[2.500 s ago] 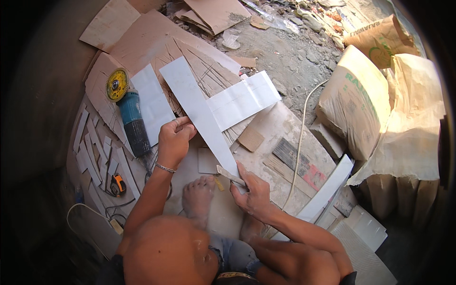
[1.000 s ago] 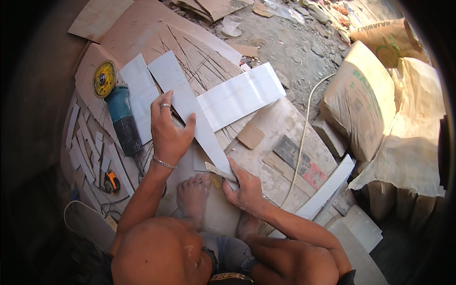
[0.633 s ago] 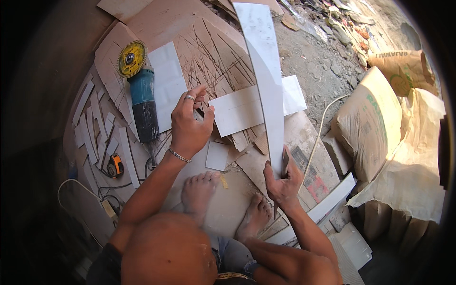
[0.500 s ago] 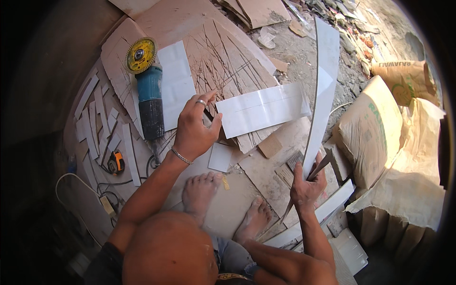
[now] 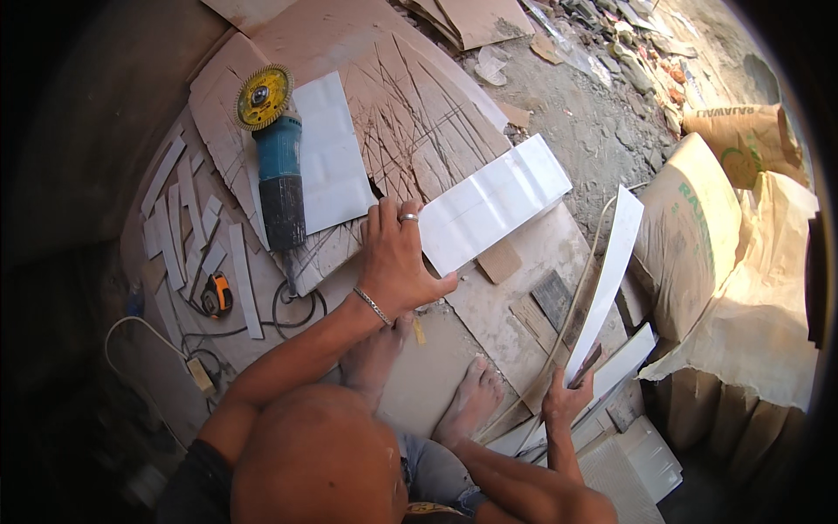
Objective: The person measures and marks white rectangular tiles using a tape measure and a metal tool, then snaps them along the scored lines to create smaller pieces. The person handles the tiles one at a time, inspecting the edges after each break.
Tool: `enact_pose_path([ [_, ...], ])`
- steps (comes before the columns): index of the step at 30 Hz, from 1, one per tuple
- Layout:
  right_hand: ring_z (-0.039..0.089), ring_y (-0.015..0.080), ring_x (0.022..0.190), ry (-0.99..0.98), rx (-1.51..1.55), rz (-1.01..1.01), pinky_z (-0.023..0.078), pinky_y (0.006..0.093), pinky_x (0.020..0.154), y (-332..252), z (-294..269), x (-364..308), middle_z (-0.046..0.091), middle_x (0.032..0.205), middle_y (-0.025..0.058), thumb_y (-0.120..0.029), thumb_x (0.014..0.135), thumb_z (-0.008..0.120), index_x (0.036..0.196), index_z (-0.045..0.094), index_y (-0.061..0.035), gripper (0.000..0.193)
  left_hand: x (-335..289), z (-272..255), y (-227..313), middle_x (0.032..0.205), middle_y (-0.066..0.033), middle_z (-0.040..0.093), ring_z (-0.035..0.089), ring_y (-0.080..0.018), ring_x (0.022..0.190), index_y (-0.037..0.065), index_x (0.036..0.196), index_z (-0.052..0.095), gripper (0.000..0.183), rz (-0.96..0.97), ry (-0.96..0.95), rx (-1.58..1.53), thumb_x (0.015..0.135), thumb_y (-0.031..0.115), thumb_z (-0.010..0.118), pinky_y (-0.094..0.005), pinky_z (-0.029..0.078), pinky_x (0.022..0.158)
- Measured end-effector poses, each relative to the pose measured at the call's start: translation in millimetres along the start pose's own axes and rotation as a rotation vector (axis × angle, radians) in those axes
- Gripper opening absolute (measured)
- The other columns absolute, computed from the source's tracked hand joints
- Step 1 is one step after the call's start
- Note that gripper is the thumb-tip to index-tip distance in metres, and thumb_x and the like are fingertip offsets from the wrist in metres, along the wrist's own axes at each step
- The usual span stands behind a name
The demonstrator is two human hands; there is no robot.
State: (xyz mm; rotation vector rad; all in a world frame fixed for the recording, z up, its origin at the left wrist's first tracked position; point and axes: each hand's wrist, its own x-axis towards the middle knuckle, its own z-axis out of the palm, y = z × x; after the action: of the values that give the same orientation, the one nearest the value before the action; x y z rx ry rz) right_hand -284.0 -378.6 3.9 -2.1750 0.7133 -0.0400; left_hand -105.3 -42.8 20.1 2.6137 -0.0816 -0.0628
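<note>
My left hand (image 5: pixel 397 258) spans the near-left end of a white rectangular tile (image 5: pixel 497 205), thumb at one corner and fingers by the other. The tile lies at the right edge of a scored brown board (image 5: pixel 410 113). Lower right, my right hand (image 5: pixel 567 402) is closed round the bottom of a long, narrow white tile strip (image 5: pixel 604 288), which slants up and away. A small dark pointed piece shows at the same hand. Left of my left hand, an angle grinder (image 5: pixel 279 166) with a yellow disc rests on another white tile (image 5: pixel 332 153).
Several narrow tile offcuts (image 5: pixel 179 210) lie at the left, near an orange-and-black tape measure (image 5: pixel 216 295) and a cord with a tan connector (image 5: pixel 200 375). Paper sacks (image 5: pixel 685 236) stand at the right. Rubble (image 5: pixel 628 70) covers the far-right ground. My bare feet (image 5: pixel 471 397) are close by.
My left hand has moved right and nearer, closing in on the tile's end. The tile has turned, its right end swinging farther away. My right hand has come down with the strip.
</note>
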Motion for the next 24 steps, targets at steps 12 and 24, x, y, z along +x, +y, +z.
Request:
enact_pose_path([
  [12,0.068,0.0295,0.086,-0.101,-0.250,0.043,0.054,0.0408,0.079,48.1,17.5,-29.7,0.071,0.099,0.0219,-0.013,0.097,0.071,0.132,0.055,0.0042,0.042,-36.4,-4.8,-2.8,0.120,-0.0191,0.049,0.051,-0.0358,0.114,-0.002,0.124,0.052,0.076,0.050,0.123,-0.179,0.072,0.039,0.089,-0.0483,0.041,0.102],
  [24,0.067,0.0371,0.099,-0.205,-0.499,-0.251,0.053,0.0443,0.082,12.9,-7.6,30.3,0.069,0.109,0.0222,-0.031,0.095,0.079,0.122,0.061,0.0062,0.049,-166.0,-127.3,-277.3,0.137,-0.0208,0.053,0.054,-0.0403,0.129,0.002,0.146,0.051,0.079,-0.917,0.128,0.508,0.074,0.019,0.081,-0.0480,0.045,0.112],
])
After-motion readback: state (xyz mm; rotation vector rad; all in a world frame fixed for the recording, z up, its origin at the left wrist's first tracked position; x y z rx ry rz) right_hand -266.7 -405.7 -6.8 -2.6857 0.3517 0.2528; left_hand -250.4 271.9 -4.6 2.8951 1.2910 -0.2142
